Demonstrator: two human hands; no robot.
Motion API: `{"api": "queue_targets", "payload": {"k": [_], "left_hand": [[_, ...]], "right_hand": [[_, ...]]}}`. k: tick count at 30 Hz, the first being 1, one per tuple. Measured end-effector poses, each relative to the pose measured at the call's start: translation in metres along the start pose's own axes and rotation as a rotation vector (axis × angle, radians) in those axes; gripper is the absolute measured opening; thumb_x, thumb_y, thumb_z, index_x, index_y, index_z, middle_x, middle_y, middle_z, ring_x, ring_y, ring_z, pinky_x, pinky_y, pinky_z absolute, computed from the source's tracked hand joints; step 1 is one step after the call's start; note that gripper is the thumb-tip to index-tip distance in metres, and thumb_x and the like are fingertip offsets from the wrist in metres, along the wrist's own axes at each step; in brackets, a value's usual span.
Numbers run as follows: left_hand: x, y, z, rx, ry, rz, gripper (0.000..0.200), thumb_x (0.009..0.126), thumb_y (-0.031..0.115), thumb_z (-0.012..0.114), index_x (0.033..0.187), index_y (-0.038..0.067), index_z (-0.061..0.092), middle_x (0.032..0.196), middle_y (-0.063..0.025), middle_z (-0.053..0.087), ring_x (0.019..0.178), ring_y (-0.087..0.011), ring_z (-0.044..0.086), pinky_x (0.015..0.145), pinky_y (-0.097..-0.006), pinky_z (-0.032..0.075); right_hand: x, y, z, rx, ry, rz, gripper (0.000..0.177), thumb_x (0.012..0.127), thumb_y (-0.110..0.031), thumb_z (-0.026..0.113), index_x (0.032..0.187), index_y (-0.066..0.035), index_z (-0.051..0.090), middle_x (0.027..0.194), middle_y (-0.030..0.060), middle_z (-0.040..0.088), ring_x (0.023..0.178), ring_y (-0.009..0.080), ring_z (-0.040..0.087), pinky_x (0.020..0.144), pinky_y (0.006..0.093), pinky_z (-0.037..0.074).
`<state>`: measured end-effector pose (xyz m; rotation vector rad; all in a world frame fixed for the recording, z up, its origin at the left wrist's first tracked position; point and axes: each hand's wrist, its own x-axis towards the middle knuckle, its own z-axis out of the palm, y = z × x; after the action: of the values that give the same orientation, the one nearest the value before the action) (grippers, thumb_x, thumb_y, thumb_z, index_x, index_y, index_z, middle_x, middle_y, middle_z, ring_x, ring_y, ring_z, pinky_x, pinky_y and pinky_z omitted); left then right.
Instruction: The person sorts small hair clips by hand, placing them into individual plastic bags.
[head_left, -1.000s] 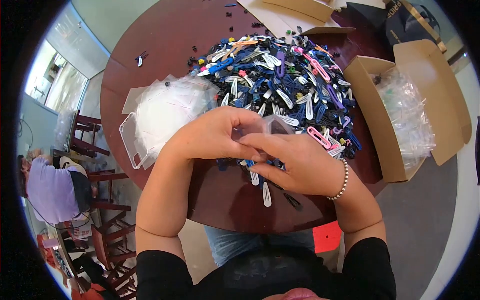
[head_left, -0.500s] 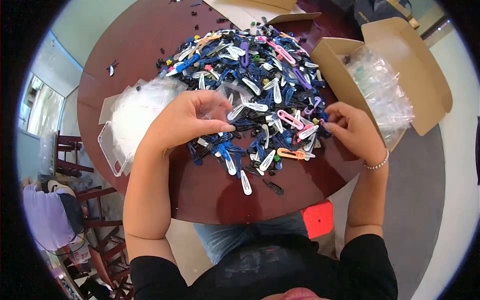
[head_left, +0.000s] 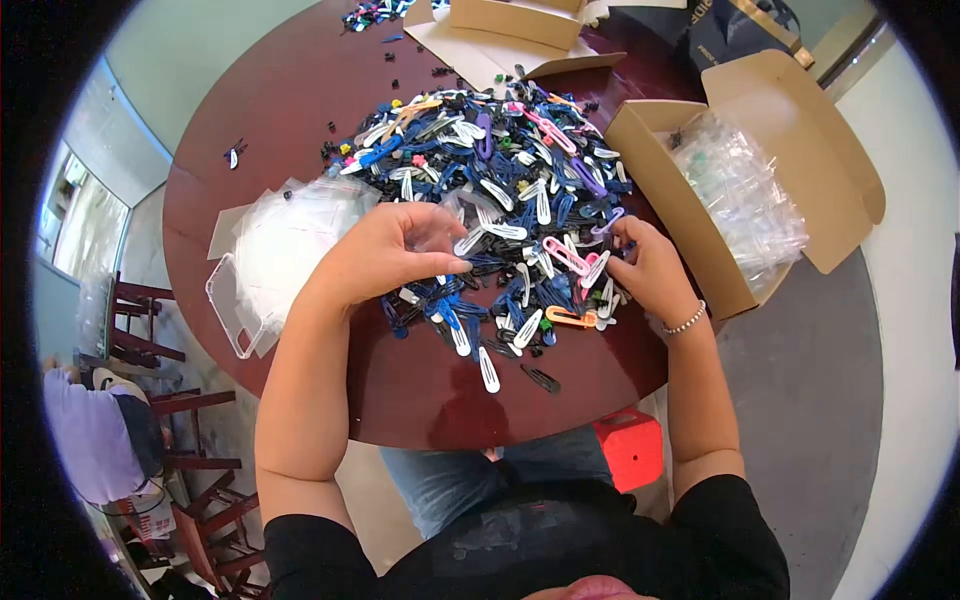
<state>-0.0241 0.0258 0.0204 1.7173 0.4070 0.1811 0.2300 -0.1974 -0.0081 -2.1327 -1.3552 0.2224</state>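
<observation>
A large pile of hair clips [head_left: 500, 185], mostly white, blue and black, lies on the dark red round table [head_left: 420, 390]. My left hand [head_left: 385, 250] is at the pile's left side, its fingers curled round a clear plastic bag [head_left: 470, 215]. At the right edge of the pile, my right hand [head_left: 645, 265] has thumb and fingers bent down among the clips, beside a pink clip [head_left: 566, 255] and a light purple clip [head_left: 607, 222]. What its fingertips touch is too small to make out.
White cards and clear bags [head_left: 290, 240] lie in a stack at the left. An open cardboard box [head_left: 680, 215] with plastic packets [head_left: 745, 190] stands at the right. Another cardboard box [head_left: 515, 22] is at the back. A red stool [head_left: 632, 450] is below the table edge.
My right hand has moved left, in closer to the clips. My left hand still has the bag and has hardly moved. The view has shifted slightly.
</observation>
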Motion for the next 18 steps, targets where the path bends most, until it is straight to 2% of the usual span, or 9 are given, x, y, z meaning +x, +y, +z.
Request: {"api": "queue_targets", "payload": {"k": [1,2,4,6,10,12,13,16,18], "left_hand": [[0.001,-0.002,-0.001,0.012,-0.010,0.026,0.032,0.076,0.002,0.075,0.106,-0.001,0.064,0.081,0.0026,0.062,0.075,-0.0054,0.057,0.069,-0.0208,0.046],[0.001,-0.003,-0.001,0.012,-0.001,0.027,0.032,0.076,0.002,0.075,0.106,-0.001,0.064,0.081,0.0026,0.062,0.075,-0.0054,0.057,0.069,-0.0208,0.046],[0.002,-0.004,0.000,0.029,-0.003,0.018,0.032,0.077,0.001,0.075,0.106,-0.001,0.064,0.082,0.0021,0.063,0.076,-0.0052,0.057,0.069,-0.0210,0.046],[0.002,-0.005,-0.001,0.024,-0.006,0.019,0.032,0.077,0.002,0.076,0.106,0.000,0.064,0.084,0.0012,0.064,0.078,-0.0056,0.058,0.071,-0.0214,0.047],[0.002,-0.004,-0.003,0.031,0.025,0.051,0.030,0.077,0.005,0.077,0.105,0.001,0.065,0.088,0.0006,0.066,0.082,-0.0063,0.059,0.075,-0.0222,0.047],[0.004,-0.009,-0.006,-0.097,-0.008,0.046,0.030,0.078,0.004,0.077,0.105,0.001,0.066,0.089,0.0004,0.066,0.083,-0.0062,0.060,0.076,-0.0222,0.048],[0.005,-0.009,-0.007,-0.062,0.028,0.058,0.030,0.079,0.008,0.077,0.106,0.001,0.066,0.090,-0.0006,0.067,0.084,-0.0065,0.061,0.077,-0.0221,0.048],[0.004,-0.007,-0.008,-0.193,0.070,0.005,0.032,0.080,0.012,0.076,0.108,0.001,0.065,0.091,-0.0009,0.068,0.082,-0.0069,0.061,0.074,-0.0218,0.049],[0.004,-0.007,-0.010,-0.283,0.064,-0.015,0.033,0.081,0.016,0.076,0.109,0.002,0.065,0.091,-0.0014,0.068,0.081,-0.0073,0.061,0.071,-0.0224,0.049]], "right_hand": [[0.004,-0.001,0.003,0.080,0.058,-0.032,0.024,0.079,0.001,0.061,0.102,-0.001,0.058,0.079,-0.0008,0.055,0.066,0.0060,0.054,0.058,0.0232,0.045],[0.007,-0.002,0.001,0.080,0.055,-0.041,0.024,0.079,0.001,0.061,0.102,-0.001,0.058,0.079,-0.0008,0.055,0.066,0.0060,0.054,0.058,0.0232,0.045],[0.016,-0.031,-0.010,0.430,-0.095,0.231,0.016,0.081,0.002,0.058,0.097,-0.002,0.060,0.076,-0.0019,0.056,0.064,0.0052,0.055,0.059,0.0216,0.046],[0.031,-0.039,-0.007,0.490,-0.140,0.135,0.013,0.085,0.001,0.057,0.097,-0.003,0.061,0.070,-0.0018,0.057,0.062,0.0051,0.056,0.060,0.0203,0.047],[0.062,-0.070,0.000,0.674,-0.305,0.065,0.010,0.091,-0.004,0.061,0.101,-0.002,0.061,0.082,0.0018,0.063,0.067,0.0065,0.060,0.061,0.0199,0.049],[0.075,-0.086,0.005,0.815,-0.372,0.032,0.016,0.093,-0.006,0.060,0.108,-0.002,0.061,0.092,0.0037,0.065,0.075,0.0087,0.064,0.065,0.0196,0.052],[0.079,-0.091,0.007,0.956,-0.408,0.063,0.020,0.094,-0.008,0.059,0.113,-0.001,0.060,0.097,0.0050,0.066,0.081,0.0107,0.067,0.069,0.0196,0.055],[0.087,-0.111,0.008,1.076,-0.430,0.073,0.020,0.095,-0.009,0.059,0.114,-0.002,0.060,0.097,0.0055,0.066,0.080,0.0112,0.067,0.071,0.0204,0.055],[0.090,-0.124,0.005,1.027,-0.405,0.045,0.019,0.094,-0.007,0.060,0.112,-0.002,0.061,0.094,0.0054,0.067,0.075,0.0084,0.065,0.067,0.0197,0.054]]}}
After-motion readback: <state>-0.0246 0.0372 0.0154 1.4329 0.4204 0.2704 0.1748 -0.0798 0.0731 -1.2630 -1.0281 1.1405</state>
